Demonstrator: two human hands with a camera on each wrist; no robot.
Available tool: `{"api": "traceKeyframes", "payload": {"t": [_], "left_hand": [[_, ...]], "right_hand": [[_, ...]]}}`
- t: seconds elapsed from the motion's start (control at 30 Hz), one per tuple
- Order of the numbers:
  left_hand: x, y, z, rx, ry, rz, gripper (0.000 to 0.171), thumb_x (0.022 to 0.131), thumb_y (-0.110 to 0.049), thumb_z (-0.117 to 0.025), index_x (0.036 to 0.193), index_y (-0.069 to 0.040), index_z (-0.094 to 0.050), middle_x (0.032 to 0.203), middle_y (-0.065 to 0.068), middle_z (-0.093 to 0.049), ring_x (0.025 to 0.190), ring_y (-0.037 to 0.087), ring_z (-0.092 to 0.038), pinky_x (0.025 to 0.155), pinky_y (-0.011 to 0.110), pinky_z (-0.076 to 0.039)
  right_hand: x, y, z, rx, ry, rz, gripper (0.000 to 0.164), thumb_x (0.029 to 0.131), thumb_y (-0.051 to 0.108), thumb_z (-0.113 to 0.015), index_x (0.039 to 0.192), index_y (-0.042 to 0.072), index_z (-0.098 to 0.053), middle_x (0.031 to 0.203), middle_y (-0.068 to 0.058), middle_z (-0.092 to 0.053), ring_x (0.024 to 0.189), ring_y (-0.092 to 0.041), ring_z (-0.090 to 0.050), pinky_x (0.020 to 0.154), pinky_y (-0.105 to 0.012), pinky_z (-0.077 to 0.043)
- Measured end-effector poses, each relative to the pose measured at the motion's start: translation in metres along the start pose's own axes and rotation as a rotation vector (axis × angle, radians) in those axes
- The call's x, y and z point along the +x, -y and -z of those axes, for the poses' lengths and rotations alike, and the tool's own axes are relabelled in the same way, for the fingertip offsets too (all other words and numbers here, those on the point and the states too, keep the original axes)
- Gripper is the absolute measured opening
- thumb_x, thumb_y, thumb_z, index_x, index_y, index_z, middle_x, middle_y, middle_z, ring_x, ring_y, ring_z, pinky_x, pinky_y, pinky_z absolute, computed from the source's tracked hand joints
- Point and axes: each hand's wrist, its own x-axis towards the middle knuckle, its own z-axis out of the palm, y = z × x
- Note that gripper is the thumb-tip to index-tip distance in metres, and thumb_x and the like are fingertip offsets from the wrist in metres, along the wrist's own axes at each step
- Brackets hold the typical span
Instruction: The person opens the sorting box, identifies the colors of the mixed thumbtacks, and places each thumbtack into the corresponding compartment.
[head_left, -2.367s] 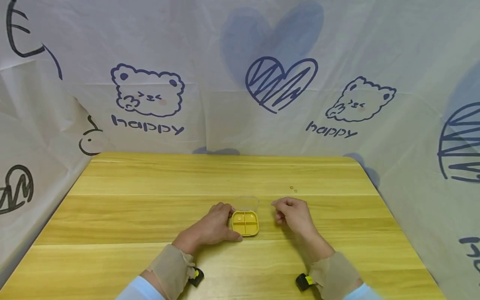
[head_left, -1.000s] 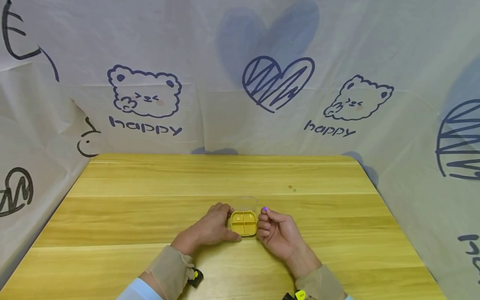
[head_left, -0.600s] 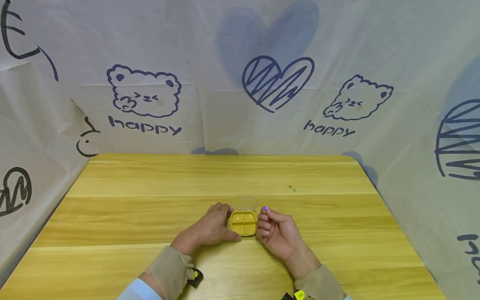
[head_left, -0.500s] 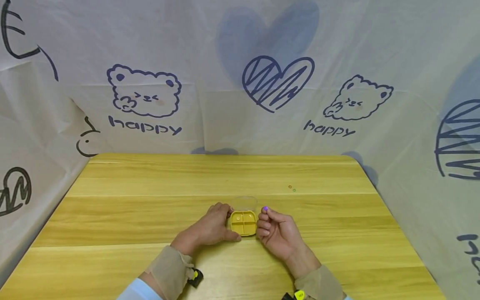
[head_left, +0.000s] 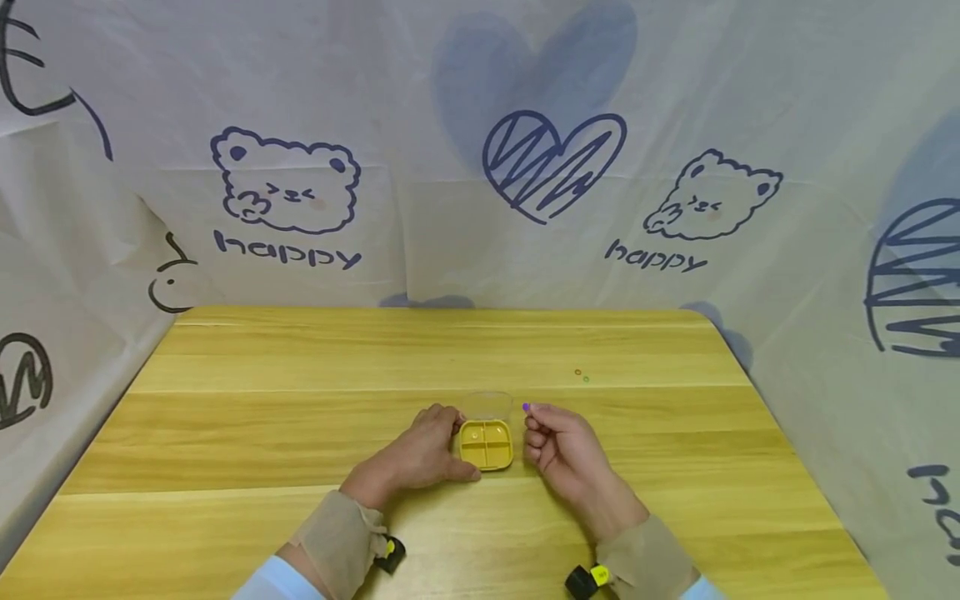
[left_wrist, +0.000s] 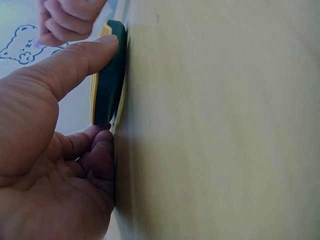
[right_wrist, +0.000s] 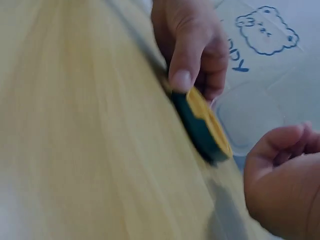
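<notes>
A small pill box [head_left: 486, 445] lies on the table, yellow inside with several compartments and dark green outside. Its clear lid [head_left: 487, 406] stands open at the far side. My left hand [head_left: 420, 454] grips the box from the left, thumb at the near edge, fingers behind; the left wrist view shows the thumb [left_wrist: 85, 60] on its rim. Just right of the lid, my right hand [head_left: 570, 450] pinches a tiny purple piece [head_left: 527, 407] between thumb and forefinger, other fingers curled. A tiny spot [head_left: 474, 436] shows in the back left compartment, too small to identify.
Farther back on the wooden table [head_left: 300, 358] lie a tiny red ring [head_left: 577, 372] and a tiny green ring [head_left: 586, 379]. A white cloth [head_left: 435, 233] with drawings hangs behind the table and at both sides.
My right hand came in to the box's right side, turning to show the purple piece, then shifted slightly away from me and rightward. My left hand and the box have stayed put.
</notes>
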Motion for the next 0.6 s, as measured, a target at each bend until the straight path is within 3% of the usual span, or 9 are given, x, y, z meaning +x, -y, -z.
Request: {"api": "traceKeyframes", "payload": {"t": [0.17,0.37,0.6], "left_hand": [[-0.0004,0.0005,0.0,-0.007,-0.006,-0.008,0.067,0.068,-0.038,-0.084,0.116,-0.002,-0.052,0.103,0.008,-0.051,0.096,0.023,-0.045,0.089,0.043,-0.043],[0.0003,0.001,0.0,0.004,-0.016,-0.02,0.067,0.067,-0.038,-0.084,0.114,-0.002,-0.052,0.101,0.008,-0.051,0.094,0.023,-0.045,0.087,0.042,-0.043],[0.0002,0.0003,0.0008,0.0,-0.008,-0.016,0.067,0.068,-0.038,-0.084,0.115,-0.002,-0.052,0.101,0.008,-0.051,0.093,0.023,-0.045,0.087,0.042,-0.043]], "right_hand": [[0.0052,0.0014,-0.0022,-0.258,-0.14,0.028,0.022,0.094,0.013,-0.059,0.1,-0.008,-0.058,0.068,0.001,-0.056,0.053,-0.008,-0.048,0.047,-0.021,-0.044],[0.0067,0.003,-0.0044,-0.348,-0.138,0.038,0.033,0.095,0.011,-0.057,0.113,-0.016,-0.053,0.068,0.001,-0.054,0.054,-0.009,-0.048,0.048,-0.021,-0.044],[0.0087,0.0016,-0.0083,-0.528,-0.18,0.094,0.03,0.092,0.013,-0.063,0.103,-0.014,-0.059,0.063,-0.002,-0.053,0.053,-0.012,-0.05,0.048,-0.023,-0.046]]}}
